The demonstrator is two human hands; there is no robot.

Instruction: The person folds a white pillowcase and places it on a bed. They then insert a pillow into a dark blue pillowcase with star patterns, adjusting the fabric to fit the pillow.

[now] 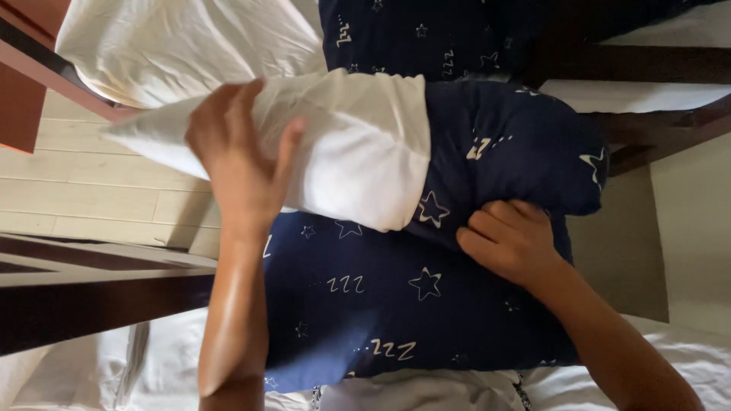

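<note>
My left hand (pixel 240 164) clamps the white pillow (pixel 343 152) mid-frame; right hand (pixel 510 240) fists the navy star pillowcase (pixel 487 152), half on. I'd keep the pillow pinned, tug fabric leftward evenly.

We have one view only, from the head camera, looking steeply down and close on the pillow (pixel 365 152), which fills mid-frame, with floor (pixel 91 198) at left.

A white-sheeted bed (pixel 670 358) carries a navy star-patterned pillowcase (pixel 365 304) lying flat across it.
</note>
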